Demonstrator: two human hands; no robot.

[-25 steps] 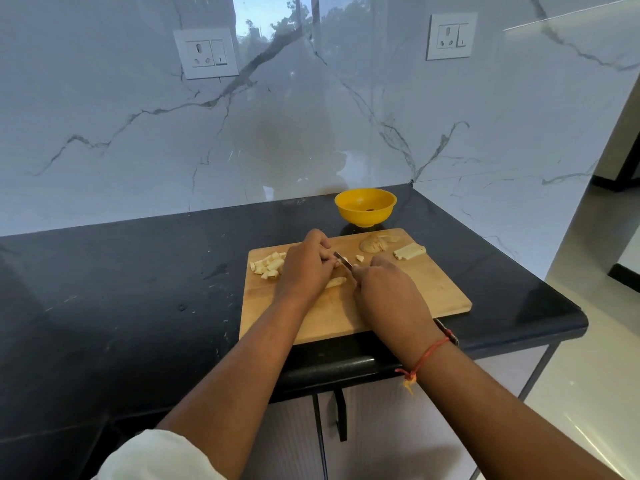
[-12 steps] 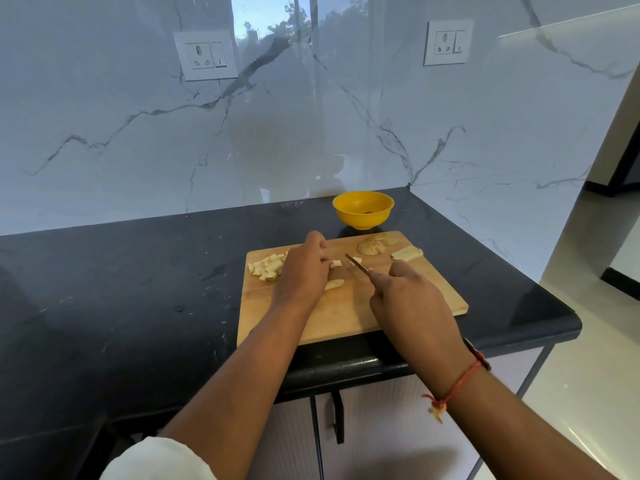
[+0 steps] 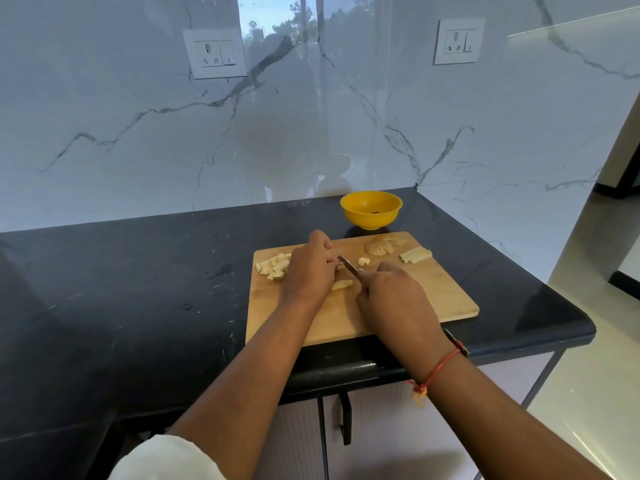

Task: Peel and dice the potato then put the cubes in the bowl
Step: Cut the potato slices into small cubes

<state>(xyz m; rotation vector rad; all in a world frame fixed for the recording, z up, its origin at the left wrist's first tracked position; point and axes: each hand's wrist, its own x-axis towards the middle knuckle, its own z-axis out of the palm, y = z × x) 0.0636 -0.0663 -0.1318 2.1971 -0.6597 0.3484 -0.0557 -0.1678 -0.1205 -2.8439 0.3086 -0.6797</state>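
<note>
While right hand [image 3: 394, 299] grips knife [image 3: 348, 264], yellow bowl [image 3: 371, 211] beyond board [image 3: 433, 299], peels [image 3: 382, 247] near it

I read no text, labels, brands or numbers anywhere in view. Switch marks on the left socket [image 3: 214, 54] and the right socket [image 3: 458, 41] on the wall are too small to make out.
</note>
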